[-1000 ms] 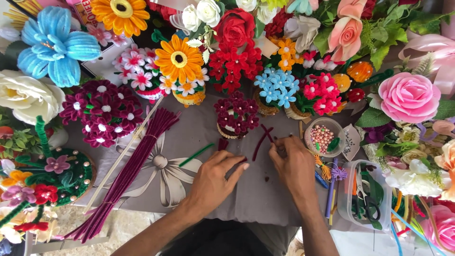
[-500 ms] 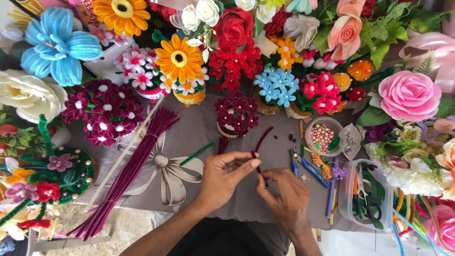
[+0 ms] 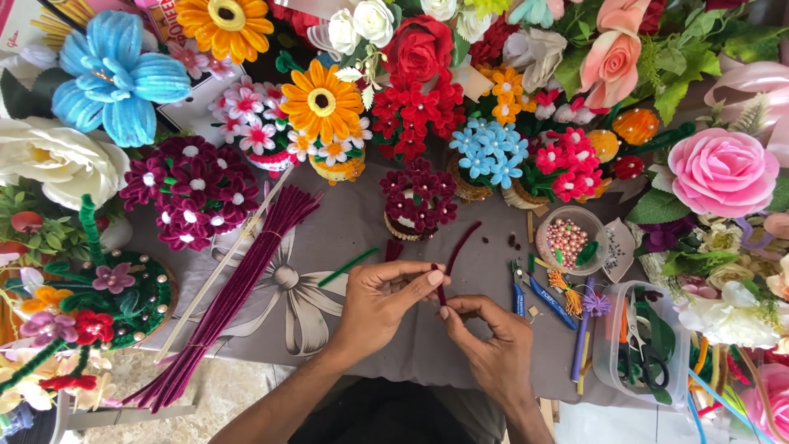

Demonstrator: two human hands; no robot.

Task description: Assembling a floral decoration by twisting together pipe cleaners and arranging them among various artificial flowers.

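Both hands pinch one dark red pipe cleaner above the grey cloth on the desk: the left hand grasps its lower end, the right hand just beneath. A bundle of maroon pipe cleaners lies to the left, a bead bowl to the right.

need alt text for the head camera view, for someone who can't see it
Two hands pinch a maroon pipe cleaner over a grey cloth: left hand at its bend, right hand just below. A bundle of maroon pipe cleaners lies to the left, a bowl of beads and pliers to the right, handmade flowers all around.
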